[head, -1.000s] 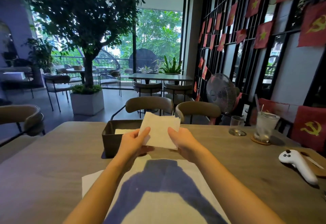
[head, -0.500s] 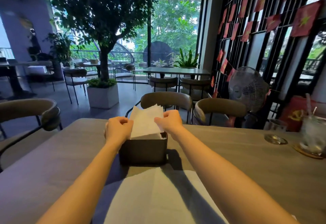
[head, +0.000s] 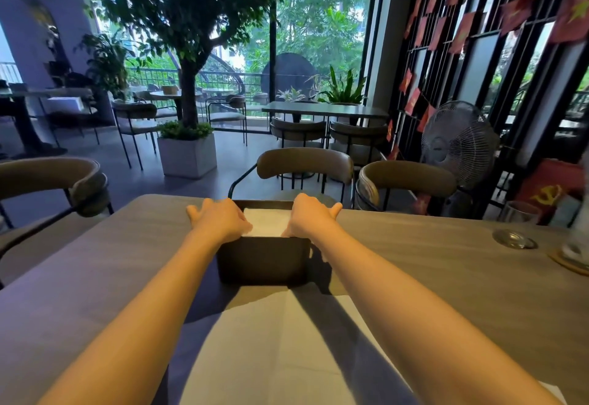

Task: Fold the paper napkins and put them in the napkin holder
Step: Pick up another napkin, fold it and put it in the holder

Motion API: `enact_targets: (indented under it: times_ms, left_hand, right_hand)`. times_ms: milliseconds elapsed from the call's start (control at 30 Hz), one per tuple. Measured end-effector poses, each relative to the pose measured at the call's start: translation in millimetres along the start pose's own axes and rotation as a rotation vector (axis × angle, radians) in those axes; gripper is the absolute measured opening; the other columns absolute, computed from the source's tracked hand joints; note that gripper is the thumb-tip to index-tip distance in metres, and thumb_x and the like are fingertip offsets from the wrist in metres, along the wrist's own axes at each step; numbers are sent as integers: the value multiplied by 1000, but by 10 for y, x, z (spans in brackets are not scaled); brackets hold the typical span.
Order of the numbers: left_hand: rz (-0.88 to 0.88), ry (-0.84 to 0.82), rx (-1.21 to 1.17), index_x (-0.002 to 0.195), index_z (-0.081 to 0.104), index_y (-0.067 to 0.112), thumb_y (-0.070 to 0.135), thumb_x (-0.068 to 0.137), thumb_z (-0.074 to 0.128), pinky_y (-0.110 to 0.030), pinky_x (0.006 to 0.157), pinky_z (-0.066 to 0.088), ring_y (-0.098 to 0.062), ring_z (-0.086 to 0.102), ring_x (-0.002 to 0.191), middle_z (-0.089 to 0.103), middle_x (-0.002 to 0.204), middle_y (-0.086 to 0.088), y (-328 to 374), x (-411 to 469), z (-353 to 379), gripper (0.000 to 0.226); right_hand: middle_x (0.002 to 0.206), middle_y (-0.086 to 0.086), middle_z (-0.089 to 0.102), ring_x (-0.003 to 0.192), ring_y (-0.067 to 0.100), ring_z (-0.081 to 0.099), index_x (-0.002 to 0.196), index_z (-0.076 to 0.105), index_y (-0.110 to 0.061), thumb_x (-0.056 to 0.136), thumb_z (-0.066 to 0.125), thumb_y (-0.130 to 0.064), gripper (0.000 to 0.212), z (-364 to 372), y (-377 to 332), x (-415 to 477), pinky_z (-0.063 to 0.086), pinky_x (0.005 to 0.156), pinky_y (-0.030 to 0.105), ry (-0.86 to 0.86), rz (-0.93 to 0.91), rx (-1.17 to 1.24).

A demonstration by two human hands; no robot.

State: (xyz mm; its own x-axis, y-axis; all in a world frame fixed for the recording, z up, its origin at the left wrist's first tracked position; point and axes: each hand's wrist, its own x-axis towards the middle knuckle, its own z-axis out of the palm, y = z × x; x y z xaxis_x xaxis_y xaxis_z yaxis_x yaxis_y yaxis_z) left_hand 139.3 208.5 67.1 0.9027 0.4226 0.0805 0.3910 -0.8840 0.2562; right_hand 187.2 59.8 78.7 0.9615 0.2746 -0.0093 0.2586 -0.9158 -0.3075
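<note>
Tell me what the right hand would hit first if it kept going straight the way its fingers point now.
The right hand points away from the person, over the napkin holder. Going straight on, it would probably clear the holder's far rim and the table edge, then meet the nearest chair back, though depth is uncertain.

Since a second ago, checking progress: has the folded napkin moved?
Yes. The folded napkin went from held above the table down into the napkin holder, lying flat under both hands.
</note>
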Motion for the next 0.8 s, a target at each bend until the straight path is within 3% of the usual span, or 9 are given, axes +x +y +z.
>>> enact_targets:
  times_ms: [100, 200, 300, 467, 633, 700, 800]
  left_hand:
    - [-19, -95, 6, 101, 68, 22, 43, 87, 53, -51, 104, 20, -31, 37, 126, 59, 119, -8, -10, 14, 14, 30]
    - [0, -126, 98, 111, 64, 20, 44, 90, 47, -54, 108, 16, -33, 29, 133, 54, 129, -10, 5, 23, 18, 37]
    - [-10, -103, 93, 106, 65, 19, 43, 91, 46, -53, 107, 17, -32, 33, 129, 57, 123, -10, 15, 16, 29, 34]
    - [31, 267, -60, 66, 66, 19, 35, 91, 42, -43, 88, 27, -27, 47, 103, 59, 77, -6, 6, -134, 56, 38]
    - [241, 569, -357, 75, 71, 18, 32, 90, 51, -30, 73, 12, -19, 44, 89, 59, 71, 3, 220, -482, 73, 28]
    - [376, 570, -451, 77, 70, 19, 31, 89, 55, -31, 75, 20, -13, 43, 80, 54, 66, 10, 363, -678, 71, 22]
    - [493, 331, -590, 88, 69, 18, 33, 89, 57, -29, 73, 47, -11, 55, 76, 62, 76, 8, 558, -967, 78, 19]
  right_hand:
    - [94, 7, 59, 109, 30, 56, 96, 48, -14, 90, 60, -18, 14, -15, -11, 17, 6, 112, 61, -48, -41, -70]
    - [102, 6, 57, 112, 30, 54, 111, 52, -13, 89, 63, -30, 31, -5, -25, 38, 21, 108, 56, -73, -72, -91]
    - [112, 8, 63, 111, 29, 56, 114, 55, -12, 88, 64, -38, 39, 32, -4, 37, 30, 106, 50, 68, -107, -84]
    - [100, 6, 69, 105, 26, 57, 101, 68, -13, 92, 57, -38, 29, 33, 132, -31, 39, 95, 41, 405, -211, -23]
    - [106, 4, 68, 108, 23, 57, 100, 71, -13, 91, 60, -34, 25, -60, 340, -259, 44, 97, 43, 380, -194, 242]
    - [108, 5, 68, 105, 21, 60, 102, 70, -12, 89, 62, -30, 23, -139, 444, -410, 49, 94, 43, 326, -178, 397]
    - [112, 8, 67, 106, 21, 62, 111, 66, -10, 88, 65, -27, 29, -267, 651, -682, 53, 90, 37, 237, -137, 538]
